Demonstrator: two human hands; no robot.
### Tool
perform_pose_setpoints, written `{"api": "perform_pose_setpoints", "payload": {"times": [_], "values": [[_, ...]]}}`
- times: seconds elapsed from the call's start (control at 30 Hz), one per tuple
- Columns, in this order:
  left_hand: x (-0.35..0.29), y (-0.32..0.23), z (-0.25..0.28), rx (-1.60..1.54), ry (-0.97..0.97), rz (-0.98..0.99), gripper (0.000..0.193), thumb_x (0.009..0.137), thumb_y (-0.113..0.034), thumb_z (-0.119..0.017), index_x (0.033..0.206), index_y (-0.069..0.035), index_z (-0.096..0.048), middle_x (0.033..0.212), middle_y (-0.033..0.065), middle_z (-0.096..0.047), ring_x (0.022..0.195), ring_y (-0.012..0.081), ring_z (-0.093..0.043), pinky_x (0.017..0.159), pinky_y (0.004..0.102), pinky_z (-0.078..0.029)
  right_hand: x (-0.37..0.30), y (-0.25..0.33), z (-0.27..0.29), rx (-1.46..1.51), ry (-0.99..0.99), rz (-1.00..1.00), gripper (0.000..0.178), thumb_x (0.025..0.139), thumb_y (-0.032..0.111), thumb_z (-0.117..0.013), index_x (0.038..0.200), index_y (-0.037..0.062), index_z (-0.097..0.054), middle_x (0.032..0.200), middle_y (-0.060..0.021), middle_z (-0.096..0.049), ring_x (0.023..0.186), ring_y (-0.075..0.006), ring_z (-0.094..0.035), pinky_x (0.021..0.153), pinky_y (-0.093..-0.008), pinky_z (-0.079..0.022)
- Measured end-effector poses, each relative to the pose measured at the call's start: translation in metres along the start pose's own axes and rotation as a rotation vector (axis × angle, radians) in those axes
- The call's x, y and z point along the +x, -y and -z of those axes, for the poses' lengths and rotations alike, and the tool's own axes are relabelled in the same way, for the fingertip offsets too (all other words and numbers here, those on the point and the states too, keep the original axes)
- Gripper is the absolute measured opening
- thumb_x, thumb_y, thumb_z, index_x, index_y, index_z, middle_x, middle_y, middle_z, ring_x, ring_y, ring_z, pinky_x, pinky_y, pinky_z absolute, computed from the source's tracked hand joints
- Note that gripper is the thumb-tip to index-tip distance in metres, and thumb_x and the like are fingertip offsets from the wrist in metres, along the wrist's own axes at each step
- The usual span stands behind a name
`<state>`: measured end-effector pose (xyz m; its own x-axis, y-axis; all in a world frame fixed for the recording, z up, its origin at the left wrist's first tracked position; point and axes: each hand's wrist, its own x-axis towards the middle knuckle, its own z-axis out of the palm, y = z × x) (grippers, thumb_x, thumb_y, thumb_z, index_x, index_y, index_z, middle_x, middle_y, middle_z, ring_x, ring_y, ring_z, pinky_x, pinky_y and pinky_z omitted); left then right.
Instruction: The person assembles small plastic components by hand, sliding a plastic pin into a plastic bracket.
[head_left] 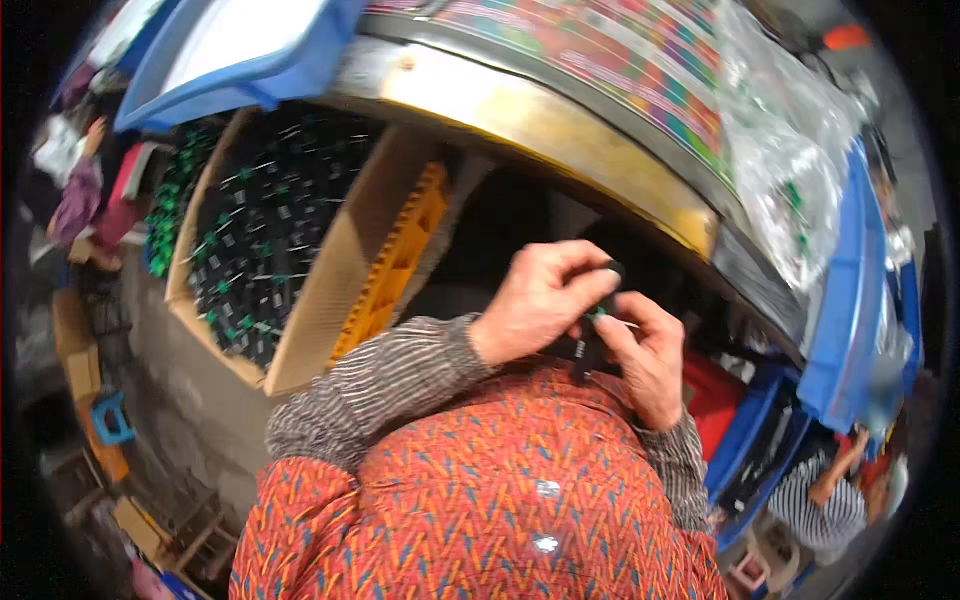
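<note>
Close in front of my body, both hands meet around a small black piece that has a dark strip, a pale mark and a bit of green. My left hand pinches its upper dark end between thumb and fingers. Beside the green part, my right hand has its thumb and fingers closed on the piece. The fingers hide much of it, so its exact kind is unclear. To the left, a cardboard box is filled with many similar-looking black pieces with green parts and white sticks.
A workbench edge runs ahead, with colourful printed sheets on top. A yellow crate stands beside the box. Blue bins and a clear plastic bag lie right. Another person is at lower right.
</note>
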<state>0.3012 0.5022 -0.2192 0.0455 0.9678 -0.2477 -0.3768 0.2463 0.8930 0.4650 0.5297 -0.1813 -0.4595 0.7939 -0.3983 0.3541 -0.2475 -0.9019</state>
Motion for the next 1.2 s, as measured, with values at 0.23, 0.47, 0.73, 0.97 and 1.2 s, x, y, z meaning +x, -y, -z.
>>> {"api": "perform_pose_setpoints", "payload": {"times": [0.23,0.47,0.73,0.97,1.2], "values": [[-0.022,0.001,0.024,-0.001,-0.023,-0.097,0.014,0.093,-0.014,-0.060,0.097,-0.001,-0.062,0.074,-0.0022,-0.059,0.057,0.0014,-0.051,0.048,0.0176,-0.043,-0.002,-0.009,-0.009,0.078,0.034,-0.003,0.017,0.085,0.005,-0.066,0.099,-0.0021,-0.062,0.079,0.0013,-0.059,0.065,-0.0026,-0.049,0.056,-0.0176,-0.040],[-0.057,-0.028,0.105,0.526,-0.457,-0.282,0.015,0.089,-0.010,-0.062,0.098,0.002,-0.064,0.080,-0.0005,-0.062,0.073,0.0051,-0.056,0.064,0.0220,-0.048,0.001,-0.017,-0.007,0.064,0.066,0.019,0.012,0.086,0.002,-0.062,0.098,-0.0005,-0.063,0.071,0.0029,-0.055,0.057,-0.0022,-0.045,0.050,-0.0176,-0.035],[-0.118,-0.061,0.236,0.810,-0.995,-0.385,0.017,0.085,-0.011,-0.062,0.095,0.002,-0.066,0.079,0.0069,-0.067,0.070,0.0105,-0.060,0.066,0.0263,-0.049,0.006,-0.021,-0.010,0.045,0.077,0.006,0.010,0.087,0.003,-0.061,0.096,-0.0006,-0.063,0.070,0.0029,-0.055,0.055,-0.0024,-0.044,0.049,-0.0180,-0.035],[-0.137,-0.080,0.314,1.077,-1.216,-0.282,0.021,0.084,-0.017,-0.066,0.095,0.002,-0.067,0.076,0.0128,-0.069,0.067,0.0174,-0.063,0.065,0.0302,-0.048,0.008,-0.020,-0.014,0.026,0.108,-0.003,0.009,0.087,0.004,-0.061,0.096,-0.0005,-0.063,0.070,0.0029,-0.055,0.055,-0.0025,-0.045,0.049,-0.0180,-0.036],[-0.125,-0.071,0.333,1.290,-1.163,-0.239,0.026,0.080,-0.019,-0.068,0.100,-0.003,-0.069,0.081,0.0200,-0.068,0.080,0.0318,-0.068,0.070,0.0374,-0.051,0.009,-0.023,-0.014,0.005,0.101,-0.012,0.010,0.087,0.005,-0.062,0.095,-0.0005,-0.063,0.070,0.0027,-0.056,0.055,-0.0026,-0.045,0.049,-0.0182,-0.036]]}}
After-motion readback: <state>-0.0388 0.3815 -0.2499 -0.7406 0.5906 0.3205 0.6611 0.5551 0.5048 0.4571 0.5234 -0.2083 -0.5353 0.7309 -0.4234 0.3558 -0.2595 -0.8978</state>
